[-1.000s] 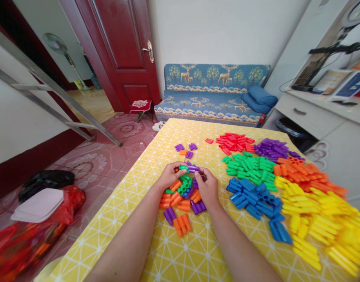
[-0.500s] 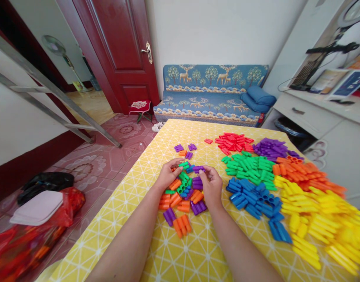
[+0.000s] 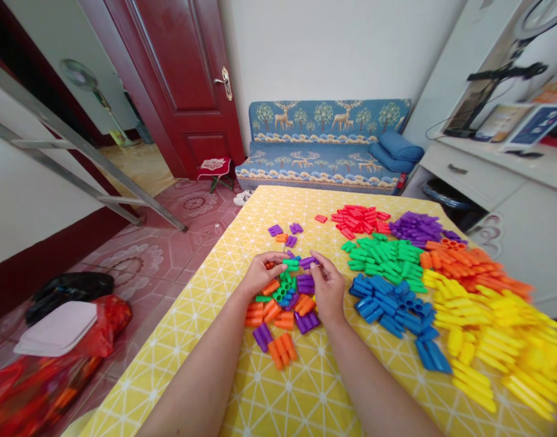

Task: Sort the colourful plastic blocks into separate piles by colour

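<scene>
Over a mixed heap of plastic tube pieces, my left hand [image 3: 260, 274] pinches a green tube piece [image 3: 290, 265] between thumb and fingers. My right hand [image 3: 328, 285] grips a purple tube piece [image 3: 308, 263] by its right end, close to the green one. Under and between the hands lie orange tube pieces [image 3: 284, 350], more purple pieces [image 3: 306, 322], several green ones and a few blue ones. Some pieces in the heap are hidden by my fingers. Just beyond the hands, a small orange piece [image 3: 281, 238] rests among three purple ones.
Sorted piles cover the table's right side: red [image 3: 360, 220], purple [image 3: 415, 227], green [image 3: 388, 261], orange [image 3: 476, 267], blue [image 3: 392, 303] and yellow [image 3: 501, 334]. The yellow patterned tablecloth [image 3: 169, 379] shows at left. Behind stands a blue sofa [image 3: 324, 152]; a metal ladder [image 3: 110, 167] leans left.
My left hand has drawn the green piece slightly nearer and to the right, towards the purple piece. My right hand stays nearly in place, its index finger stretched a little further forward.
</scene>
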`<state>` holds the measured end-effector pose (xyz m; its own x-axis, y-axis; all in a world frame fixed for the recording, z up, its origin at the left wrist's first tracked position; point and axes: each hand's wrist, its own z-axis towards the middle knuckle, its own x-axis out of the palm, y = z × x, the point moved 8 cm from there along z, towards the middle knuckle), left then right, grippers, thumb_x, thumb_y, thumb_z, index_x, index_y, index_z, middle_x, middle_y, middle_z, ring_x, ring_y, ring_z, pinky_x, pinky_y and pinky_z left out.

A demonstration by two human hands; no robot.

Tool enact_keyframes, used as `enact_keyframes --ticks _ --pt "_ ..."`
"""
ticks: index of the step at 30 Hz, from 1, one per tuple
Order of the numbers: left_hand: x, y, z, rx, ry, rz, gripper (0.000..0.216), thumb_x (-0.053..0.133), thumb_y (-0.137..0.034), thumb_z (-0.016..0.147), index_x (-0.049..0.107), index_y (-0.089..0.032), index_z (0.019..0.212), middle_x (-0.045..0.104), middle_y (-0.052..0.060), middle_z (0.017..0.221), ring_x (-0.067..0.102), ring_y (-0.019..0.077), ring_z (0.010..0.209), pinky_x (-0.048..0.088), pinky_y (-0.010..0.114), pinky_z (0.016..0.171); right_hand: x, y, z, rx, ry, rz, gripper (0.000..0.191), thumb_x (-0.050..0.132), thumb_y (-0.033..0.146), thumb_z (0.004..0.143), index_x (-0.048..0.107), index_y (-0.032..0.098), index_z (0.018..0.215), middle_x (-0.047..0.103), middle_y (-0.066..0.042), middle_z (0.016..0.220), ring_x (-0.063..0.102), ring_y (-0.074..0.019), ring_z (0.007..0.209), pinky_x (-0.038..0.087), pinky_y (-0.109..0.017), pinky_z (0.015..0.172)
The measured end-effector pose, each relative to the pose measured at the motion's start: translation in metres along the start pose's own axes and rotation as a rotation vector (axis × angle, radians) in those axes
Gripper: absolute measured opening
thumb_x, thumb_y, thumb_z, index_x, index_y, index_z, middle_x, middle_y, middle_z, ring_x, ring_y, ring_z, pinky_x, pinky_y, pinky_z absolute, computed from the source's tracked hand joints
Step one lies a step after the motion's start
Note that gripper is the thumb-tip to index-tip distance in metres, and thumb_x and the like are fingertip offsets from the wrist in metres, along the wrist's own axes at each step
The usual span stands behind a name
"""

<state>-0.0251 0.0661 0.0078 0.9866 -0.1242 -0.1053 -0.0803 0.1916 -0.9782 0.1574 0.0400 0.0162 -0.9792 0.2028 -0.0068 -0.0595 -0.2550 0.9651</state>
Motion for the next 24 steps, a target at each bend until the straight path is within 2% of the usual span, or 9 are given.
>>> enact_keyframes --ticks 8,10,13,16,18,20,23,24 --pt "0.002 -0.003 0.000 -0.004 0.009 0.039 0.036 0.070 -0.041 0.076 0.072 -0.012 0.097 0.072 0.008 0.084 0.066 0.0165 0.073 0.052 0.026 0.069 -0.004 0.006 0.002 0.028 -0.074 0.118 0.026 0.062 0.038 0.079 0.059 0.018 0.096 0.065 -0.003 0.082 0.063 -0.0164 0.068 0.052 -0.029 0.062" --pt "0.002 -0.003 0.000 -0.006 0.015 0.055 0.037 0.070 -0.041 0.076 0.072 -0.012 0.097 0.072 0.007 0.082 0.065 0.0159 0.070 0.051 0.026 0.067 -0.012 0.015 0.008 0.004 -0.103 0.107 0.025 0.065 0.038 0.078 0.059 0.018 0.092 0.064 -0.001 0.077 0.061 -0.0148 0.065 0.050 -0.027 0.060" --pt "0.002 -0.002 0.000 -0.017 0.023 0.048 0.036 0.071 -0.042 0.075 0.072 -0.012 0.096 0.072 0.007 0.080 0.064 0.0156 0.069 0.051 0.026 0.067 -0.036 0.036 0.026 -0.066 -0.163 0.109 0.025 0.067 0.037 0.076 0.061 0.017 0.091 0.061 0.002 0.068 0.057 -0.0120 0.059 0.045 -0.024 0.054" --pt "0.002 0.000 0.000 -0.022 0.026 0.028 0.036 0.071 -0.041 0.075 0.071 -0.011 0.095 0.071 0.007 0.079 0.065 0.0156 0.070 0.051 0.026 0.067 -0.077 0.056 0.061 -0.169 -0.212 0.051 0.024 0.069 0.034 0.074 0.062 0.017 0.090 0.060 0.003 0.065 0.056 -0.0107 0.055 0.043 -0.021 0.049" --pt "0.002 0.001 0.000 -0.024 0.021 0.028 0.036 0.071 -0.040 0.075 0.071 -0.011 0.096 0.072 0.007 0.081 0.065 0.0161 0.071 0.051 0.027 0.068 -0.115 0.060 0.093 -0.195 -0.282 -0.014 0.024 0.070 0.031 0.071 0.063 0.016 0.089 0.061 0.003 0.065 0.057 -0.0109 0.055 0.044 -0.021 0.049" --pt "0.002 0.004 0.001 -0.028 0.019 0.033 0.035 0.071 -0.039 0.076 0.070 -0.011 0.098 0.072 0.008 0.083 0.065 0.0166 0.073 0.051 0.027 0.069 -0.158 0.054 0.128 -0.129 -0.383 -0.081 0.019 0.070 0.024 0.071 0.063 0.016 0.086 0.061 0.002 0.064 0.057 -0.0109 0.054 0.045 -0.022 0.050" --pt "0.002 0.007 0.002 -0.027 0.034 0.038 0.035 0.070 -0.038 0.077 0.070 -0.012 0.099 0.072 0.008 0.083 0.065 0.0165 0.073 0.051 0.026 0.070 -0.222 0.030 0.171 0.092 -0.573 -0.136 0.008 0.065 0.014 0.074 0.059 0.019 0.077 0.057 0.002 0.061 0.056 -0.0107 0.052 0.049 -0.026 0.055" --pt "0.003 0.008 0.002 -0.027 0.038 0.038 0.034 0.070 -0.038 0.077 0.070 -0.012 0.100 0.071 0.008 0.083 0.065 0.0163 0.073 0.050 0.026 0.070 -0.239 0.023 0.180 0.162 -0.622 -0.154 0.010 0.063 0.012 0.075 0.057 0.020 0.073 0.055 0.002 0.059 0.055 -0.0111 0.053 0.049 -0.027 0.057"
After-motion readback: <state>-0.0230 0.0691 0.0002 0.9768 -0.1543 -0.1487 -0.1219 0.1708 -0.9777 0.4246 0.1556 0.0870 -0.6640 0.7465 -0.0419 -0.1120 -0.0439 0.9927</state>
